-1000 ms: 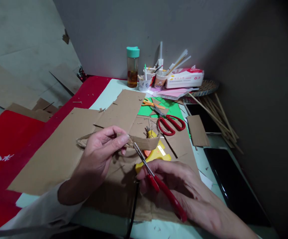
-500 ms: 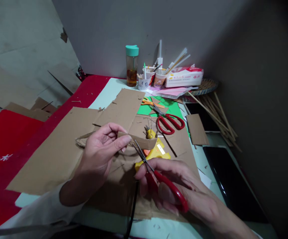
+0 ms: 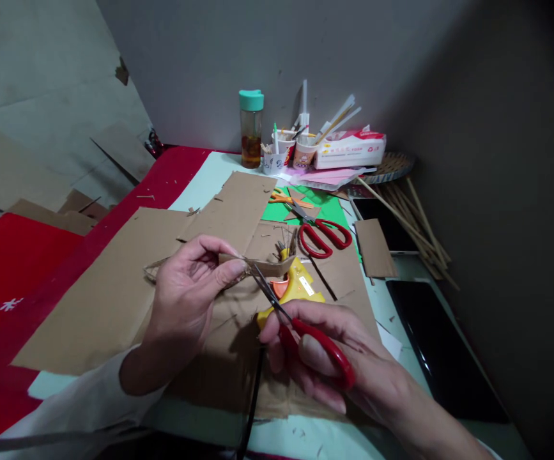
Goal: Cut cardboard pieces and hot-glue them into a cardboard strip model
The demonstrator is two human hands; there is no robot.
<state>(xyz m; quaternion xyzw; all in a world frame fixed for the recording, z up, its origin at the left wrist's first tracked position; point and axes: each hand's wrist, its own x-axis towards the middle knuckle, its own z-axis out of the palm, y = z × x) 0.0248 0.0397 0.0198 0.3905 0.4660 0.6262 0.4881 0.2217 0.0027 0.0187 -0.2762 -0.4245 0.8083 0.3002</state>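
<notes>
Between thumb and fingers, my left hand (image 3: 190, 300) pinches a narrow bent strip of cardboard (image 3: 269, 264); one end sticks out to the right, and a looped part shows left of the hand. My right hand (image 3: 324, 358) grips red-handled scissors (image 3: 322, 345), thumb and fingers in the handles. Their blades point up and left, with the tips close to the strip beside my left thumb; whether they touch it I cannot tell. Behind and below lies a yellow hot glue gun (image 3: 300, 284) with an orange trigger, partly hidden by the strip and the scissors.
Cardboard sheets (image 3: 108, 281) cover much of the table. A second pair of red-handled scissors (image 3: 324, 236) lies beyond the glue gun. At the back stand a bottle (image 3: 251, 131), paper cups (image 3: 305, 153) and a tissue pack (image 3: 351, 152). A black tablet (image 3: 442, 345) and wooden sticks (image 3: 423, 223) lie right.
The scissor blades have come closer together, and my right hand's fingers have closed in on the handles. The strip's right end has tipped and shifted slightly left. The whole view has shifted a little.
</notes>
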